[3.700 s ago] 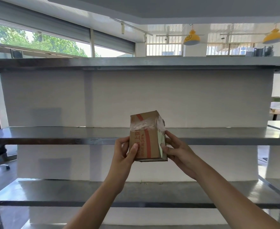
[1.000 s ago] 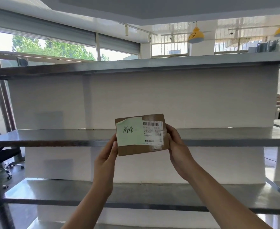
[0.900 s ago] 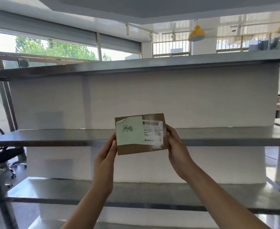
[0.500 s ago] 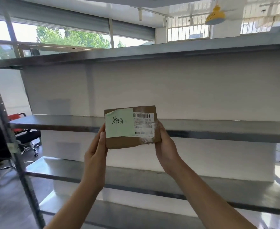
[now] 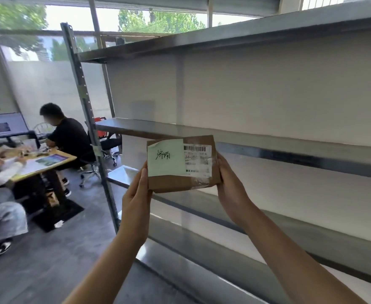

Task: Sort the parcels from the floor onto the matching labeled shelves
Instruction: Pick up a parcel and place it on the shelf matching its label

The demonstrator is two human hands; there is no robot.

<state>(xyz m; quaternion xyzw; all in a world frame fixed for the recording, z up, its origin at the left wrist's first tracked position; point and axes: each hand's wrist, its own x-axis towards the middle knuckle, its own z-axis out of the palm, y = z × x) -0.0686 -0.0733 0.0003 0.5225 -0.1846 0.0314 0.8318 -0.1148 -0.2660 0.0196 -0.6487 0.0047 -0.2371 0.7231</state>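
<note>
A small brown cardboard parcel (image 5: 181, 183) is held up in front of me, its face turned toward the camera. It carries a pale green note with handwriting and a white barcode label under clear tape. My left hand (image 5: 136, 200) grips its left edge and my right hand (image 5: 231, 189) grips its right edge. Behind it runs a metal shelf unit (image 5: 267, 150) with bare steel shelves and a white back panel. No shelf labels can be read.
The rack's perforated steel upright (image 5: 86, 110) stands just left of my left arm. Further left, two seated people work at a wooden desk (image 5: 46, 163) with a monitor. An office chair (image 5: 105, 145) sits by the rack's end. Dark floor lies below.
My view has swung left, bringing the rack's end post and the desk with seated people into sight. Earlier I turned the parcel so its labelled face shows. Both hands keep their grip.
</note>
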